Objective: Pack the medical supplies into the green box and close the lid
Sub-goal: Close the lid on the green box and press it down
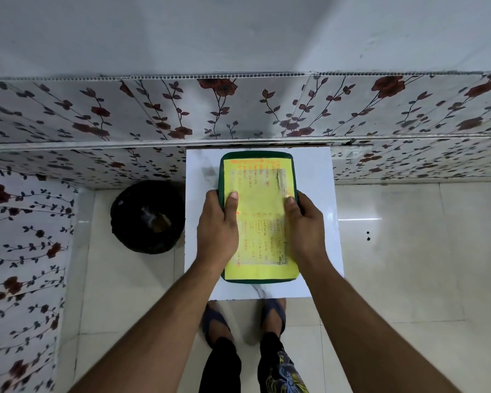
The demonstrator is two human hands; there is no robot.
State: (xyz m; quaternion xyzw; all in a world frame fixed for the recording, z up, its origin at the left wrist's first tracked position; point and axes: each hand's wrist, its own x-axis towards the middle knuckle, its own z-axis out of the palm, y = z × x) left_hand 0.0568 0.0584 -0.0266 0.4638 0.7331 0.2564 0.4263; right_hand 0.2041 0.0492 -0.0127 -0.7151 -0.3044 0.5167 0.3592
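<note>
The green box [258, 156] sits on a small white table [315, 171], its lid down and covered by a yellow paper sheet [262, 199] with orange handwriting. My left hand [217, 222] grips the box's left edge, thumb lying on the lid. My right hand [304, 222] grips the right edge in the same way. No medical supplies are visible; the inside of the box is hidden under the lid.
A black bin [148, 217] stands on the tiled floor just left of the table. Floral wall panels [153, 114] run behind the table and down the left side. My feet in sandals [219, 321] are at the table's near edge.
</note>
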